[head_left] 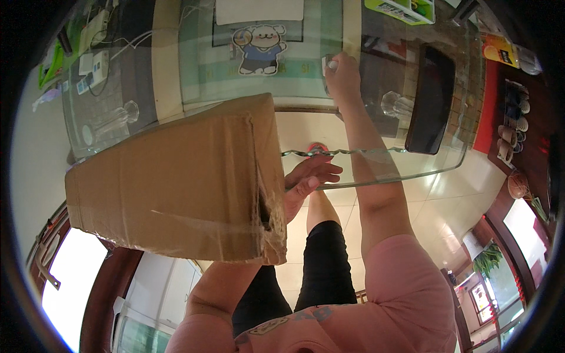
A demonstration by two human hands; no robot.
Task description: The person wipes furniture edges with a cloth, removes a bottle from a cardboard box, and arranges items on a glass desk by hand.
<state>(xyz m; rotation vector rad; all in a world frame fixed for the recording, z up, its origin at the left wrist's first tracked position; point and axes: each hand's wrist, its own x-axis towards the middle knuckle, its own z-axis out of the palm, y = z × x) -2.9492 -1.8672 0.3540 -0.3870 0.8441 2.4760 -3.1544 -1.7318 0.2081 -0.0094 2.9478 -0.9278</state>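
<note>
A large brown cardboard box (176, 185), bound with clear tape, looms before me over the near edge of the glass table (304, 88). My left forearm passes beneath it. Past the box's right side my left hand (304, 185) shows, fingers spread and slightly bent; its palm is partly covered, and the arm and hand appear to support the box. Farther forward, my right hand (344, 81) grips a small black-and-white object (326, 66) at the tabletop. The fingers cover most of that object, so its kind is unclear.
On the table's right lies a large dark phone or tablet (431, 101). A dog-shaped sticker or cutout (263, 50) is at the middle. Power strips (95, 70) with cables stand left; a green-and-white container (404, 11) is at the far right. Shoes (512, 123) sit on a shelf.
</note>
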